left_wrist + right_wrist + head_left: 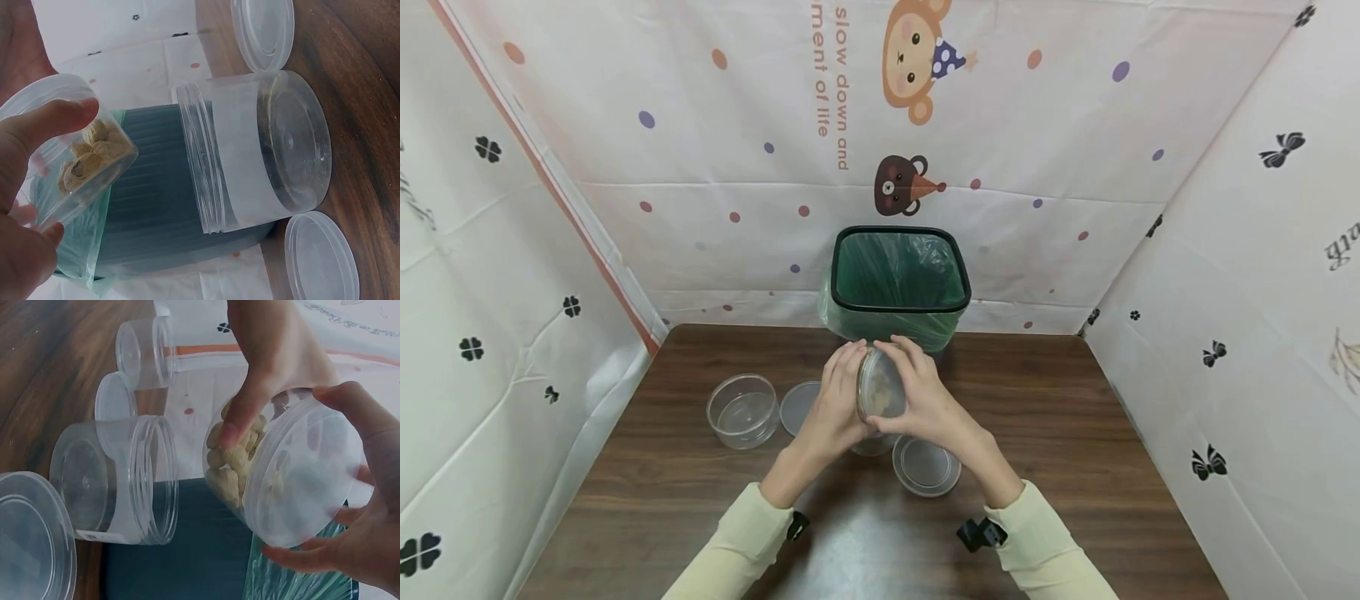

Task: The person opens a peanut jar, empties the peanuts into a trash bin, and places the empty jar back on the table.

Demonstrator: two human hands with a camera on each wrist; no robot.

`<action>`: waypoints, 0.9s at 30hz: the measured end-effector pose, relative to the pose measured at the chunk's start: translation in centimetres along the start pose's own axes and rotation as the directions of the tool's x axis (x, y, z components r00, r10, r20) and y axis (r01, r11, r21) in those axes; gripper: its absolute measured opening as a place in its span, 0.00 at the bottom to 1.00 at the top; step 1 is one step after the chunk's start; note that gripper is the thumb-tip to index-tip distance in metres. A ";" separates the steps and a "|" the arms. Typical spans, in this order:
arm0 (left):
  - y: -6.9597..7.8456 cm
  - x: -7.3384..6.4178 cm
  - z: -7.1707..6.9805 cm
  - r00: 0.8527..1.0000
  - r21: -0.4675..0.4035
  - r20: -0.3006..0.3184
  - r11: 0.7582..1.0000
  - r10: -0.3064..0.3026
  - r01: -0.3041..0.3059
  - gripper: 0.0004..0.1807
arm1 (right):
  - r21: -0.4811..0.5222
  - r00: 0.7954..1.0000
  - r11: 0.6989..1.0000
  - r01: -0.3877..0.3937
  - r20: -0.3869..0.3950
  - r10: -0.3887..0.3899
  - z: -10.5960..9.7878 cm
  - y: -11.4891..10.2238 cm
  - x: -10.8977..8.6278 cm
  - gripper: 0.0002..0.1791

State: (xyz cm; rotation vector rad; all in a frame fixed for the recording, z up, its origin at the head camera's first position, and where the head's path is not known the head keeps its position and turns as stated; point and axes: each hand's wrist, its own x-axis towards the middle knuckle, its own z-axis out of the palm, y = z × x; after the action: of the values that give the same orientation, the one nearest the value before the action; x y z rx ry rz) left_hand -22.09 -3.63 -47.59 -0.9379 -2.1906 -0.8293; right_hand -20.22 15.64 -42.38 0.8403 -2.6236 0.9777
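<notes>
Both hands hold a clear round plastic jar (215,440) in front of the bin, tilted on its side, with its translucent lid (300,487) on and facing right. Shelled-in peanuts (94,159) lie inside it. My left hand (838,408) grips the jar's body, thumb across its wall. Around the lid's rim curl the thumb and fingers of my right hand (928,408). Behind the hands on the table stands an uncovered clear jar (294,150) with a whitish label, partly hidden in the head view.
A green bin (900,321) with a bag liner and black rim stands at the table's back edge. Another uncovered clear jar (743,417) is on the left. One loose lid (796,404) lies beside it, and another lid (927,468) lies near the right wrist. Printed cloth walls surround the table.
</notes>
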 end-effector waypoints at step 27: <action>-1.6 -1.1 -0.2 0.998 -0.040 -0.063 0.999 -0.014 0.011 0.71 | 0.038 0.990 0.999 -0.013 -0.137 0.018 -2.5 6.6 -5.1 0.58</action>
State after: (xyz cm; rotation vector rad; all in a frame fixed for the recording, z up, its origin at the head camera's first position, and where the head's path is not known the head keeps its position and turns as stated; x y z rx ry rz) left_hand -22.63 -5.10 -48.74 -0.9059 -2.1351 -0.8994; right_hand -19.92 23.54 -45.90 0.7347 -2.5065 1.0524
